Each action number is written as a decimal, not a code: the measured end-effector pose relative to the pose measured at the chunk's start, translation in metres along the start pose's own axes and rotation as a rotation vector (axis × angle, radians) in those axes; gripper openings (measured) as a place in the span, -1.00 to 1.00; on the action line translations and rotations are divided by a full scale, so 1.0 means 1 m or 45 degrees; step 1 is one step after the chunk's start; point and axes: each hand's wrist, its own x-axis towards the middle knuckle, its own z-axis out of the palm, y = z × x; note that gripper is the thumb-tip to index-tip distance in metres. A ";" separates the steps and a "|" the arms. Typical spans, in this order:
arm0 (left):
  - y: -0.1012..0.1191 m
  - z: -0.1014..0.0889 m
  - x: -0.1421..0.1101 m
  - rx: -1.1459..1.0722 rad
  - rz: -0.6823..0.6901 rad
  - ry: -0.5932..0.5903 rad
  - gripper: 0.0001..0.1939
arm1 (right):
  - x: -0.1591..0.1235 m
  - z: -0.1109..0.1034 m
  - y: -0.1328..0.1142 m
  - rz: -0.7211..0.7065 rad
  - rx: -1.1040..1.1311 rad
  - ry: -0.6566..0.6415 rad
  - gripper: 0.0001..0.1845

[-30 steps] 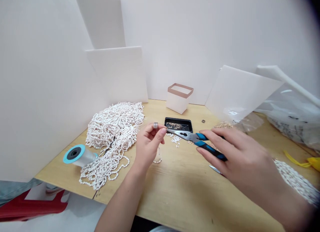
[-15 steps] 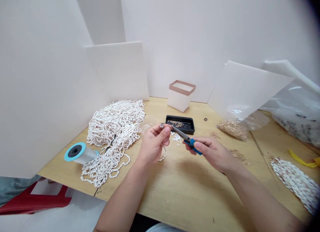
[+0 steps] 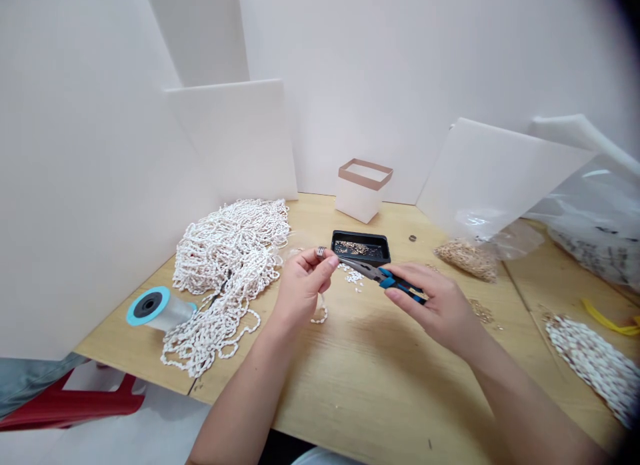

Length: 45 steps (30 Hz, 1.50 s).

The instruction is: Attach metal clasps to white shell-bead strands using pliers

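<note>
Our right hand (image 3: 440, 298) is wrapped around the blue-and-black handles of the pliers (image 3: 369, 270), whose nose reaches the fingertips of our left hand (image 3: 297, 288). Our left thumb and forefinger pinch a string of white beads (image 3: 324, 311), which hangs in a loop below that hand, above the table (image 3: 345, 385). We cannot tell whether the tips of the pliers have anything between them. A banded ring (image 3: 321, 251) sits on a left finger.

Just beyond the pliers we see loose white beads (image 3: 353, 276), then a black tray (image 3: 381, 255) with small gold bits inside. Behind it stands a white box (image 3: 357, 201) with a brown rim. To our left lie a big heap of white bead strings (image 3: 230, 235) and, touching it, a spool (image 3: 173, 311) with a turquoise end.

On our right is a small bag of tan bits (image 3: 467, 259). Farther right, a large clear bag (image 3: 595, 241) carries dark marks, perhaps lettering, too blurred for us to read.
</note>
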 end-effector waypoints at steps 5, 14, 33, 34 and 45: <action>-0.002 -0.001 -0.001 -0.014 0.033 0.014 -0.68 | -0.001 -0.003 -0.008 -0.072 -0.113 0.076 -0.73; 0.001 -0.001 -0.005 0.145 0.086 -0.005 -0.70 | -0.004 -0.013 -0.012 -0.239 -0.346 0.167 -0.72; 0.008 -0.009 -0.007 0.254 0.065 -0.217 -0.74 | -0.003 -0.035 -0.007 -0.465 -0.499 0.110 -0.69; 0.007 -0.009 -0.007 0.238 0.071 -0.217 -0.75 | -0.005 -0.034 -0.007 -0.428 -0.453 0.097 -0.70; 0.007 -0.002 -0.009 0.059 0.004 -0.246 -0.76 | -0.010 -0.020 0.000 -0.189 -0.114 0.034 -0.74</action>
